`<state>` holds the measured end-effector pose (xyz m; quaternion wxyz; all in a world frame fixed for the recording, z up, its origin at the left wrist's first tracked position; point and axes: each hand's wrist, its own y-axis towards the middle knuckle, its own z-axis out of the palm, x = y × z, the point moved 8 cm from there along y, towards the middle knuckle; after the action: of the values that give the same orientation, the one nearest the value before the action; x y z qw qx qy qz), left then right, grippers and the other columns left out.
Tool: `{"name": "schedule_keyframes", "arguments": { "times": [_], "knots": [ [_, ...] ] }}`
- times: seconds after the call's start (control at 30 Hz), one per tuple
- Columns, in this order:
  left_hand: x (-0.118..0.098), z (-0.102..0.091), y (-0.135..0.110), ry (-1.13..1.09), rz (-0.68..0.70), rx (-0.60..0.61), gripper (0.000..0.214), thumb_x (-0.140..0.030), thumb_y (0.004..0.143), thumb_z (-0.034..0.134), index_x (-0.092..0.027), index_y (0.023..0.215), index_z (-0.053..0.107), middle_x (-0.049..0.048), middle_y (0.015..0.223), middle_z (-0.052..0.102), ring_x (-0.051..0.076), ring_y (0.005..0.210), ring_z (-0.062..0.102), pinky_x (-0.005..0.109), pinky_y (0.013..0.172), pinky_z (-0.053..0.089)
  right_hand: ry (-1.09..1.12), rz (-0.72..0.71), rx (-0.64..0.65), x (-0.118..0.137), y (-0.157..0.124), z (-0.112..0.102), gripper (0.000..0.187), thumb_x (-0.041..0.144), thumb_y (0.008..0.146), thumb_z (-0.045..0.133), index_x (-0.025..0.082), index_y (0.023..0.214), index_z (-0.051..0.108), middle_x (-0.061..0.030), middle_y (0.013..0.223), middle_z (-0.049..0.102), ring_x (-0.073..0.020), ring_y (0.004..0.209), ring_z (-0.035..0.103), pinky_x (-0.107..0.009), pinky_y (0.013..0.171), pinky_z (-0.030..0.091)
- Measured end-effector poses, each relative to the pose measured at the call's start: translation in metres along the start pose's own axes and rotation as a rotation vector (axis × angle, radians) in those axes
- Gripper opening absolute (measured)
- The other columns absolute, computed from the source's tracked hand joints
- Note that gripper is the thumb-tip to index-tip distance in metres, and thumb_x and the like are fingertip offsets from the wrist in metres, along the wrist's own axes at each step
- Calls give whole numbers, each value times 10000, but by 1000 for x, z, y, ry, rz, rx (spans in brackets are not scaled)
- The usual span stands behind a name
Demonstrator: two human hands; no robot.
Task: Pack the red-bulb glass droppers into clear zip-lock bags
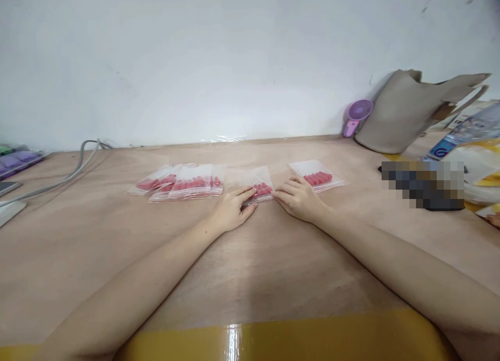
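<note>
Several small clear bags of red pieces lie in a row on the wooden table [250, 267]. My left hand [233, 209] rests on the near edge of the middle bag [258, 186], its fingers pressed together on the plastic. My right hand [297, 197] touches the same bag's right corner with curled fingers. One bag [317, 175] lies apart, just beyond my right hand. A pile of overlapping bags [183, 182] sits to the left of my left hand.
A beige bag [406, 112] and a small purple fan [357, 115] stand by the white wall at the right. A dark object and papers [480, 158] lie at the far right. A grey cable [74, 165] and purple items [19, 157] are at the left. Yellow tape [273, 340] lines the near edge.
</note>
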<state>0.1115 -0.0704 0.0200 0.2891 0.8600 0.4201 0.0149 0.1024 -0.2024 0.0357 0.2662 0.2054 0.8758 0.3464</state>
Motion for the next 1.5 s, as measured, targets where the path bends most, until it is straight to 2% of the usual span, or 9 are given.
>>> {"name": "schedule_keyframes", "arguments": {
  "times": [0.27, 0.37, 0.47, 0.6, 0.9, 1.03, 1.27, 1.33, 1.5],
  "knots": [
    [-6, -2, 5, 114, 34, -28, 354, -336, 837, 564, -160, 1140, 613, 98, 1142, 637, 254, 1024, 606, 422, 895, 481, -23, 44, 21, -4, 1, 2, 245, 169, 871, 468, 168, 678, 618, -11, 644, 628, -115, 628, 496, -311, 728, 310],
    [-21, -2, 11, 194, 177, -109, 289, -318, 835, 580, -169, 1076, 636, 78, 1085, 662, 242, 1016, 603, 414, 892, 465, -12, 30, 37, 1, 3, 5, 245, 197, 881, 468, 174, 696, 627, -11, 644, 630, -121, 637, 498, -309, 736, 306],
    [-38, 4, 16, 249, 368, -152, 166, -221, 876, 509, -176, 919, 663, 50, 985, 695, 195, 948, 631, 376, 889, 465, -14, 35, 37, 6, 4, 6, 255, 207, 883, 462, 172, 693, 629, -18, 643, 628, -129, 643, 501, -308, 742, 307],
    [-43, 11, 21, 289, 457, -138, 244, -158, 902, 433, -165, 790, 649, 61, 903, 705, 174, 870, 652, 368, 877, 482, -1, 59, 61, 7, 3, 7, 253, 186, 884, 436, 167, 741, 645, -35, 683, 639, -138, 671, 517, -314, 749, 307],
    [-44, 9, 19, 255, 490, -97, 266, -165, 933, 403, -186, 807, 637, 45, 903, 708, 156, 905, 659, 332, 829, 510, 32, 79, 90, 3, 3, 3, 262, 195, 887, 423, 173, 741, 640, -33, 673, 628, -138, 663, 500, -337, 772, 301],
    [-40, 1, 13, 216, 473, -128, 210, -165, 925, 438, -189, 895, 645, 51, 980, 704, 162, 926, 657, 361, 875, 484, 16, 66, 45, 1, 0, -5, 219, 179, 871, 456, 171, 741, 631, -20, 675, 632, -129, 659, 510, -339, 779, 306],
    [-27, -20, -4, 340, 477, -166, 176, -167, 907, 477, -186, 865, 646, 39, 952, 711, 163, 879, 665, 363, 848, 497, 28, 99, 25, -9, -7, -12, 194, 166, 857, 469, 174, 722, 607, -5, 674, 638, -121, 644, 507, -335, 774, 304],
    [-25, -25, -9, 361, 480, -186, 162, -160, 899, 485, -178, 849, 638, 46, 920, 712, 164, 841, 664, 352, 821, 505, 29, 105, 40, -10, -7, -12, 211, 170, 862, 455, 178, 713, 604, -7, 666, 633, -122, 637, 499, -339, 779, 301],
    [-15, -26, -8, 415, 365, -177, 256, -167, 914, 432, -180, 706, 581, 35, 702, 662, 153, 671, 624, 352, 789, 504, 9, 87, 57, -7, -5, -12, 250, 159, 862, 441, 179, 661, 588, -12, 634, 605, -124, 624, 482, -350, 807, 305]
  ]
}}
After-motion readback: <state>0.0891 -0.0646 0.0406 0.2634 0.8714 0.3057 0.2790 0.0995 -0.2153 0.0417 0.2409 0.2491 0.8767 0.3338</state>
